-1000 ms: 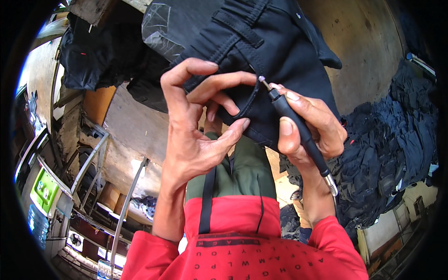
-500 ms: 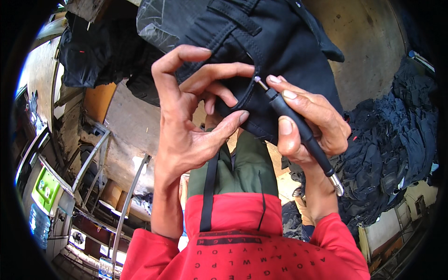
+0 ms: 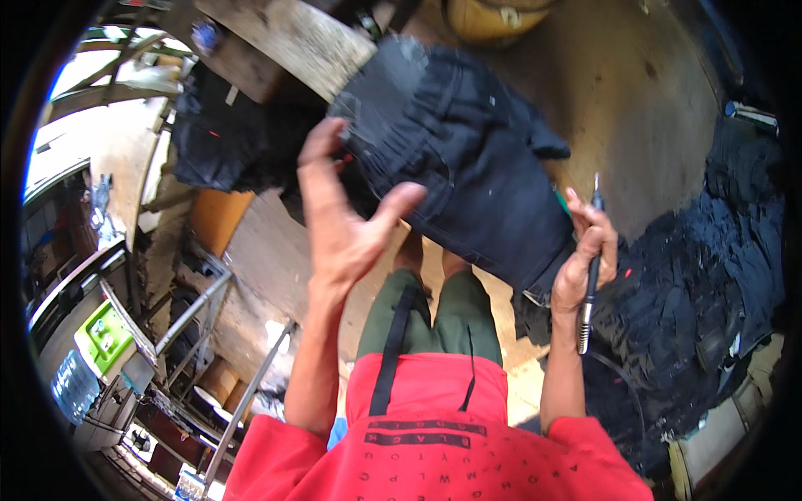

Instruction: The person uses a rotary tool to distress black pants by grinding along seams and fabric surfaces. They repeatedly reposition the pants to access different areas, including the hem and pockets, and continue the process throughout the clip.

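Observation:
A pair of dark navy trousers (image 3: 493, 184) lies over a grey-black padded board (image 3: 380, 79), its gathered waistband at the left. My left hand (image 3: 347, 238) is open, thumb and fingers spread, by the waistband; I cannot tell whether it touches the cloth. Some of its fingers are blurred. Beside the trouser leg's lower right end, my right hand (image 3: 585, 255) closes round a black pen-shaped rotary tool (image 3: 594, 271). The tool stands nearly upright in the picture, its thin tip pointing away from me and its metal spring end towards me.
A big heap of dark garments (image 3: 685, 292) lies at the right. More dark cloth (image 3: 221, 138) hangs at the far left, near a wooden plank (image 3: 288, 42). Metal frames (image 3: 196, 309), a green tray (image 3: 104, 338) and a water bottle (image 3: 73, 388) stand at the left. A yellow container (image 3: 493, 17) is at the top.
My hands have moved apart. The right hand has drawn the tool away from the trousers' seam to the right; the left has let go of the cloth and opened. The view has shifted.

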A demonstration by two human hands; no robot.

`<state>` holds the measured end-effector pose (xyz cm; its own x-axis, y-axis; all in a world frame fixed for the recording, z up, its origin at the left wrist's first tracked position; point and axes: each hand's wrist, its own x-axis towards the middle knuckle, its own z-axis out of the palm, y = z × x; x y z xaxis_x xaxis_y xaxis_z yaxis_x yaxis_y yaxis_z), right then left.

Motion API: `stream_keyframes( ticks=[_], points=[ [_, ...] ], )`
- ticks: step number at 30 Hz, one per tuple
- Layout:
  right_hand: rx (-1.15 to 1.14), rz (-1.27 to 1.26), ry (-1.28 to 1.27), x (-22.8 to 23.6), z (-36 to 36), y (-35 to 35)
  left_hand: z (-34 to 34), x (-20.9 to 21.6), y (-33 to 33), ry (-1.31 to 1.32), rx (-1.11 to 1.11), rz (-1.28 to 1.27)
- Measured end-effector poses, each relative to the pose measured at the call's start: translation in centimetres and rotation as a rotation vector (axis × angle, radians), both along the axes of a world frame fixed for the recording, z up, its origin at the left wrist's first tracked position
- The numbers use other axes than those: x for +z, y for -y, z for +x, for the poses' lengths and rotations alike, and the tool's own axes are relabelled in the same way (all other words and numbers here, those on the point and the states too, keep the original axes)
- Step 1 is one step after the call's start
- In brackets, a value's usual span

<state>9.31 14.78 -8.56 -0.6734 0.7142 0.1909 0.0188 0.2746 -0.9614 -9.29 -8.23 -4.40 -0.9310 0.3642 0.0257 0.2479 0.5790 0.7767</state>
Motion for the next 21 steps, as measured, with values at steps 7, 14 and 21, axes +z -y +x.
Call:
stream_keyframes(
  ticks=[7,14,21],
  points=[
    [0.209,0.551,0.248,0.2,0.6,2.9,1.2,0.0,-5.5,-0.027,0.011,-0.509],
    [0.080,0.453,0.186,0.5,0.6,5.8,-0.8,-1.4,-3.2,0.383,-0.091,0.146],
    [0.117,0.438,0.084,-0.5,-8.9,10.8,-12.4,-1.8,2.4,0.756,-0.367,0.568]
  ],
)
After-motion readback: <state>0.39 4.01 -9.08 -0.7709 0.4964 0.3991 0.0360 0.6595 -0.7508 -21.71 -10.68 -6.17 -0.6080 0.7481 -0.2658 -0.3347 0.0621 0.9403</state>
